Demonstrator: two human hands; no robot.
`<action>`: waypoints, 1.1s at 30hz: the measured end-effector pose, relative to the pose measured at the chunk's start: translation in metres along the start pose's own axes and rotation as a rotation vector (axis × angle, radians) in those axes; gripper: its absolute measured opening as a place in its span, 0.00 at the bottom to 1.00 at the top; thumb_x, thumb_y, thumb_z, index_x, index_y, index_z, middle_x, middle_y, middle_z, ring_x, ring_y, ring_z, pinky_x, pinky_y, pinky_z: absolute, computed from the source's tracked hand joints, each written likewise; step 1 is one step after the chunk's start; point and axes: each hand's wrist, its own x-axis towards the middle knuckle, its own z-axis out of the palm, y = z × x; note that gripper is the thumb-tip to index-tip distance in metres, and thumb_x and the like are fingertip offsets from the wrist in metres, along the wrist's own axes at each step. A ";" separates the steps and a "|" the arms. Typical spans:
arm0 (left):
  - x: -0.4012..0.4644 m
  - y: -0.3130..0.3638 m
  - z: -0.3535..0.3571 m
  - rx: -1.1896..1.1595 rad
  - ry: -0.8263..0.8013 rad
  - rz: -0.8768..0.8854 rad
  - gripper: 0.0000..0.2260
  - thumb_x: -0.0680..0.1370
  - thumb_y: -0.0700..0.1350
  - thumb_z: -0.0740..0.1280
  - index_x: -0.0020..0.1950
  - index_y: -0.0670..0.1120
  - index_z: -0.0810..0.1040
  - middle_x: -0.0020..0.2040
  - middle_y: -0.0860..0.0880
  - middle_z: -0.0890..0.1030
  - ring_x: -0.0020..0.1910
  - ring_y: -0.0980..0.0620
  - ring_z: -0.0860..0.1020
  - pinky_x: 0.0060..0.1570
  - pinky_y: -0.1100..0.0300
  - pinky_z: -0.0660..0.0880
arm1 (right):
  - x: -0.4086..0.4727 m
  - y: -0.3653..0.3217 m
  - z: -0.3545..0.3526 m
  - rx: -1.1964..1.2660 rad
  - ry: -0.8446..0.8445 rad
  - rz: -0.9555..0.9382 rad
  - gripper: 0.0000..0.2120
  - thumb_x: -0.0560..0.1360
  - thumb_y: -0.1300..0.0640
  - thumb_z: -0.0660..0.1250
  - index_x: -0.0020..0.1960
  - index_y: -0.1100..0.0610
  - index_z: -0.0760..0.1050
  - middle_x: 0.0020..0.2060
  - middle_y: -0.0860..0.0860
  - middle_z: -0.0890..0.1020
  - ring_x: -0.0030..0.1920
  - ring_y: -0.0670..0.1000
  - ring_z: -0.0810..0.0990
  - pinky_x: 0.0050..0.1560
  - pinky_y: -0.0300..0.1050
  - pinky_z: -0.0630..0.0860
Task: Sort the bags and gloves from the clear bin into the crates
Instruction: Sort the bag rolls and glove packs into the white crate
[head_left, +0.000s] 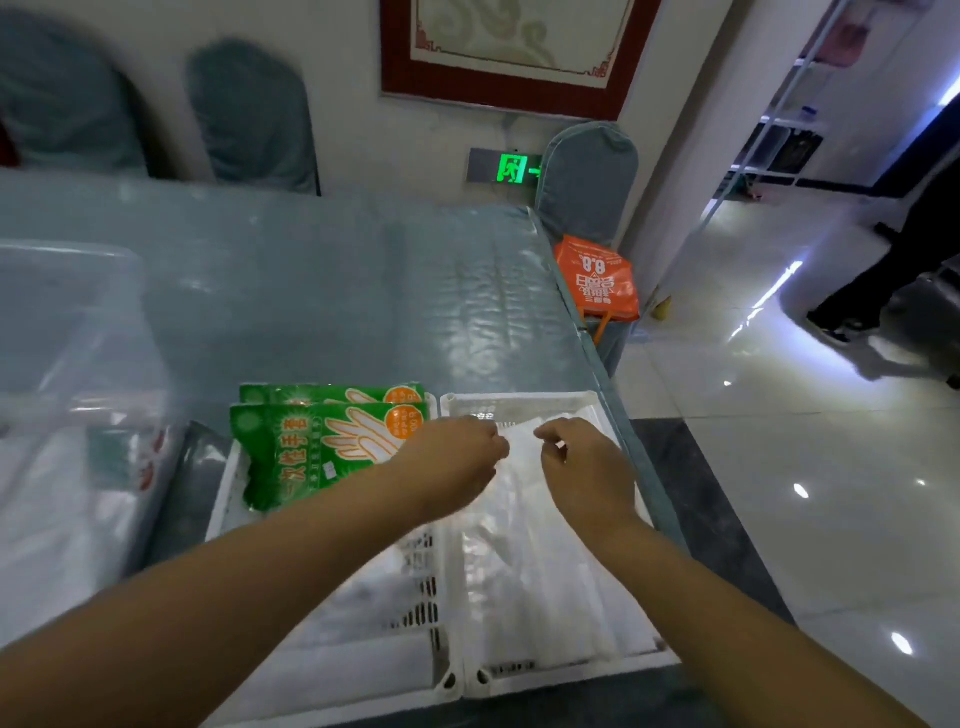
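Observation:
Two white slotted crates stand side by side at the table's near right corner. The left crate (223, 499) holds two green packs of disposable gloves (306, 447) leaning at its far end. The right crate (519, 402) holds a pile of clear plastic bags (524, 561). Both my hands are over the far end of the right crate. My left hand (457, 457) and my right hand (582, 457) each pinch the top edge of a clear bag (522, 441) lying on the pile. The clear bin (67, 332) sits at the left with more packs inside.
The table (322, 291) is covered in shiny blue-grey plastic; its right edge runs just past the right crate. A chair with an orange bag (597, 278) stands at the far right corner. More covered chairs stand behind. A person's legs (883, 275) are on the tiled floor at right.

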 end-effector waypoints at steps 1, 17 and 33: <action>-0.013 -0.012 -0.020 0.044 0.027 -0.026 0.10 0.75 0.45 0.60 0.54 0.49 0.76 0.51 0.47 0.80 0.51 0.44 0.78 0.41 0.54 0.74 | 0.005 -0.017 0.002 0.021 0.017 -0.047 0.08 0.74 0.61 0.66 0.51 0.54 0.80 0.49 0.50 0.84 0.44 0.50 0.81 0.41 0.36 0.71; -0.356 -0.235 -0.174 0.221 0.199 -0.778 0.11 0.77 0.49 0.60 0.57 0.53 0.77 0.56 0.53 0.80 0.56 0.49 0.76 0.45 0.59 0.69 | -0.012 -0.379 0.071 0.210 -0.130 -0.820 0.07 0.73 0.60 0.65 0.47 0.54 0.81 0.43 0.50 0.84 0.43 0.53 0.80 0.42 0.47 0.77; -0.487 -0.336 -0.130 0.074 0.184 -0.646 0.11 0.74 0.50 0.66 0.55 0.53 0.79 0.53 0.53 0.83 0.58 0.52 0.76 0.63 0.58 0.60 | -0.046 -0.509 0.276 -0.580 -0.890 -1.091 0.28 0.72 0.61 0.68 0.69 0.50 0.65 0.62 0.53 0.75 0.57 0.55 0.77 0.52 0.49 0.76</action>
